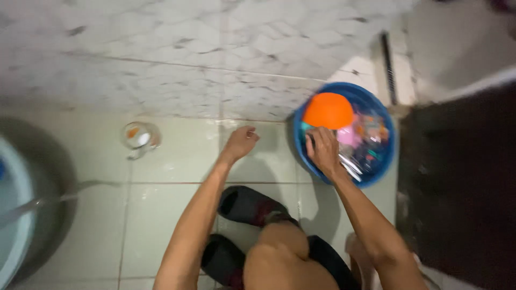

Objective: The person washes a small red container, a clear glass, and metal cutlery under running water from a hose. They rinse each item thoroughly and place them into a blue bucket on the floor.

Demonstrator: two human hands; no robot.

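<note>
Hands work over a pale green tiled floor (161,204), seen from above by a squatting person. At the right, close to the marble-patterned wall tiles (188,64), sits a round blue plastic basin (384,161). Its far left part holds an orange plastic bowl (328,110), turned bottom up so its dome faces the camera. Beside the bowl lie a pink plastic piece (348,136) and mixed colourful small items, too blurred to tell apart. A bundle of shiny metal cutlery (352,167) lies at the near rim, its long axis running from far left to near right

The right hand (322,150) reaches into the basin just below the orange bowl, fingers curled down on the things inside; what exactly it grips I cannot tell. The left hand (240,142) hovers over the floor left of the basin, loosely clenched and holding nothing visible

Farther left a clear glass mug (141,137) stands on the floor, well apart from both hands, with something orange and white showing inside. Black slippers (250,207) are on the feet at the near edge
</note>
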